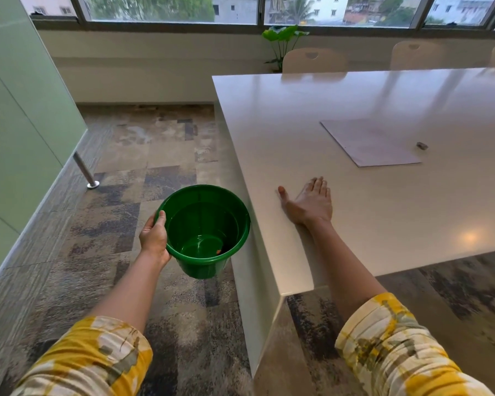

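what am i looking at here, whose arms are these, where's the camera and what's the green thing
No machine here: this is a single picture from a wide-angle camera worn on a person's head, looking forward and down. The two arms in yellow patterned sleeves are the wearer's own. The left hand grips the rim of a green bucket, held beside the edge of a white table, over the carpet. The right hand lies flat and open on the tabletop near that edge. Farther along the table lie a sheet of paper and a small grey thing, too small to identify.
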{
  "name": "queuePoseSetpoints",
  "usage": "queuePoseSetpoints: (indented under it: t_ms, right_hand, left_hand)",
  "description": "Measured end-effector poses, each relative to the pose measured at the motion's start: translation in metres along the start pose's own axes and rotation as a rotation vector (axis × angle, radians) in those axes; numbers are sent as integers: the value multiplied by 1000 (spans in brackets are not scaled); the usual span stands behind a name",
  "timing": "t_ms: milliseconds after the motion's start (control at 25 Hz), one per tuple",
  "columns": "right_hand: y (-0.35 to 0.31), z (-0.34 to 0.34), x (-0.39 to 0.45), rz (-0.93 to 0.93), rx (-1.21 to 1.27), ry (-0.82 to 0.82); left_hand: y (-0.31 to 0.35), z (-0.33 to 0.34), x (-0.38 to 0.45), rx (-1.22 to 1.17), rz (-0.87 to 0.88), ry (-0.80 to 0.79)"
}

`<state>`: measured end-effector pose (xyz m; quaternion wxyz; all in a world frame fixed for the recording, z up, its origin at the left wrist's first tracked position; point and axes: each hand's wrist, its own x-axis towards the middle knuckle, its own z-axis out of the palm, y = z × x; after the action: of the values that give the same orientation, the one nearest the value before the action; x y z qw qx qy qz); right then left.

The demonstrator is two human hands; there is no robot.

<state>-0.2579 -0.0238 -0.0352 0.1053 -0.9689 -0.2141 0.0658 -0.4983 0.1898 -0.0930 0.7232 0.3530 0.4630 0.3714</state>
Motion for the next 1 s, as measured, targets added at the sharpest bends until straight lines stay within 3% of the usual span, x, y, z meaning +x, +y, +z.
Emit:
queuePoseSetpoints:
  t_ms: [400,600,720,880,1000]
  right_hand:
    - [-70,25,-36,-226,-7,-5]
    - [-126,50,-62,-318,187,26]
    - [-156,68,-72,-414,423,-75]
    - [-169,78,-72,-485,342,-20]
    - [-172,84,-79,-465,199,123]
  left_hand:
    - [-10,-5,6,-24,-43,-1]
    - [-7,-4,5,-49,-27,-20]
    - [-6,-5,2,-68,-7,-17]
    - [-6,-11,-3,-63,-1,-18]
    - [-13,-18,-7,-66,-10,-25]
